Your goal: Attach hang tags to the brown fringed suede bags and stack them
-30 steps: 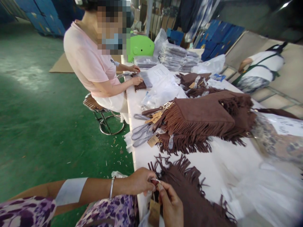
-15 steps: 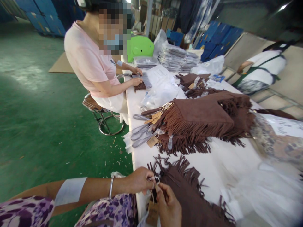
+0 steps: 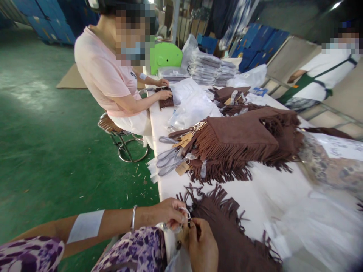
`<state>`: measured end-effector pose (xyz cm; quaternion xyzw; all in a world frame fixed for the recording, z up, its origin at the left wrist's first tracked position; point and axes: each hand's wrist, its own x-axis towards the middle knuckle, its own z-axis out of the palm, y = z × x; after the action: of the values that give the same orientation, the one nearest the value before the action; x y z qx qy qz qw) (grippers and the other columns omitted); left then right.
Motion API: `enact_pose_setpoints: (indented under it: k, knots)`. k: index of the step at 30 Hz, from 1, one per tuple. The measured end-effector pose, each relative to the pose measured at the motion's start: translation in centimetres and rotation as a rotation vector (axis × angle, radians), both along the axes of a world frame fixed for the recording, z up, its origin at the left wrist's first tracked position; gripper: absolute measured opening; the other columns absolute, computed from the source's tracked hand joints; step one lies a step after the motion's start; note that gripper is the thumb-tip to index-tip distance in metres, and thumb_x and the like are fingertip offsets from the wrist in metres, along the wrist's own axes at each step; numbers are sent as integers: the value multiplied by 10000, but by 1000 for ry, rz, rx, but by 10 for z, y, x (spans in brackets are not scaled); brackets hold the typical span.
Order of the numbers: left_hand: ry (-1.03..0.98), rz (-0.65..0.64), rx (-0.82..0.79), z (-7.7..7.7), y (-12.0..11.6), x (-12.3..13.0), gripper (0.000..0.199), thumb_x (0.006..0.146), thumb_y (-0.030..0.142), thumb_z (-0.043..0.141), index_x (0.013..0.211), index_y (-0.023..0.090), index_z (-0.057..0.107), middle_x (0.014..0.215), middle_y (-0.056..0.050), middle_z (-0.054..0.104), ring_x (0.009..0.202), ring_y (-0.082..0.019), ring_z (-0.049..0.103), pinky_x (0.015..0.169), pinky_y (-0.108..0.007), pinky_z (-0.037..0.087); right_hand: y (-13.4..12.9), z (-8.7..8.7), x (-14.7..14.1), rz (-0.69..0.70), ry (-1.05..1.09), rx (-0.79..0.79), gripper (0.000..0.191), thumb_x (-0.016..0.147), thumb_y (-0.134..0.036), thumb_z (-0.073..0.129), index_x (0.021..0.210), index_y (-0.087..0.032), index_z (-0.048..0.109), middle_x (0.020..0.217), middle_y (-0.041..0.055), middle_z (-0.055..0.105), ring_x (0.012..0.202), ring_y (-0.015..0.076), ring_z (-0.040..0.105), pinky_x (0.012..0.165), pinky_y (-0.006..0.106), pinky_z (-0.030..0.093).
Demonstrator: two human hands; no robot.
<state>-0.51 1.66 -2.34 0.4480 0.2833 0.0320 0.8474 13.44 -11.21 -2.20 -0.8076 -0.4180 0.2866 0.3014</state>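
Note:
My left hand (image 3: 169, 214), with a silver bangle at the wrist, is closed in a pinch on a thin white string (image 3: 187, 212) that makes a small loop. Close beside it, my right hand (image 3: 203, 244) pinches the same string between thumb and fingertips. A tan card tag (image 3: 183, 236) hangs below the fingers, mostly hidden by my right hand. Under and beside my hands a dark brown fringed bag (image 3: 229, 230) lies flat on the white table (image 3: 255, 185). Some clear plastic shows by my left fingers.
Stacked brown fringed bags (image 3: 241, 132) with tags and grey straps lie ahead. Clear plastic bags (image 3: 320, 223) spread at the right. A co-worker in pink (image 3: 107, 71) sits at the table's left edge, handling a small fringed item. Another person (image 3: 323, 71) stands at the far right.
My hands stay together at the string; the tag has turned and is more covered. The co-worker's hand has shifted over the small fringed item. The person at far right has straightened up.

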Motion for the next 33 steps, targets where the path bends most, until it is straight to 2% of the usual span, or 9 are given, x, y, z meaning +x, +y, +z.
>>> enact_pose_setpoints:
  k: [4,10,14,18,20,22,25,28,33]
  knots:
    - [-44,-122,-185,-1,8,3,218,631,287,730,770,136,657,632,-15,652,408,-84,516,359,-156,342,-3,-3,0,2,14,-7,308,866,-476,433,888,-243,633,943,55,685,860,230,636,759,317,433]
    - [-61,-192,-256,-4,19,-3,254,697,244,665,898,108,743,610,-30,649,399,-76,531,379,-139,412,-19,-4,-12,-195,120,14,471,804,-559,542,1152,-245,595,941,14,710,852,207,670,758,280,465]
    - [-65,-291,-189,-1,21,-7,371,746,246,665,1098,143,722,560,-5,630,352,-77,484,345,-141,379,-23,0,-16,-264,129,-16,413,772,-545,553,1046,-247,633,933,13,717,848,213,672,749,280,466]
    - [-46,-359,-48,3,15,-8,564,738,285,727,1283,195,618,554,26,621,358,-85,482,362,-148,374,-21,4,-18,-217,127,-2,312,782,-529,559,859,-246,667,807,4,699,732,190,650,681,262,464]
    - [-4,-383,46,6,11,-8,679,707,271,746,1354,220,549,590,41,632,393,-98,514,399,-166,418,-20,5,-21,-179,195,54,311,792,-516,565,873,-244,692,847,15,710,763,190,655,686,253,473]
    - [37,-406,232,11,6,-8,609,692,245,737,1285,228,596,634,48,645,439,-106,546,438,-174,442,-18,5,-25,-162,304,123,356,805,-523,557,954,-236,707,933,36,720,811,196,661,684,250,487]
    - [81,-451,672,20,-2,-8,313,708,248,717,1017,217,681,688,39,669,563,-127,621,495,-160,423,-16,4,-30,-164,501,196,445,802,-581,569,1001,-207,705,942,63,724,794,197,661,658,250,500]
    - [165,-478,1057,27,-12,-6,306,722,339,736,993,227,649,769,13,700,704,-182,676,549,-183,420,-15,2,-31,-213,595,182,435,736,-598,667,847,-180,700,776,49,707,673,171,627,616,241,481]
    - [198,-404,1289,25,-25,-7,203,789,312,693,965,247,614,812,17,700,739,-183,676,588,-199,421,-13,5,-28,-203,626,214,395,725,-594,675,690,-201,646,557,-5,613,493,125,519,513,245,426]
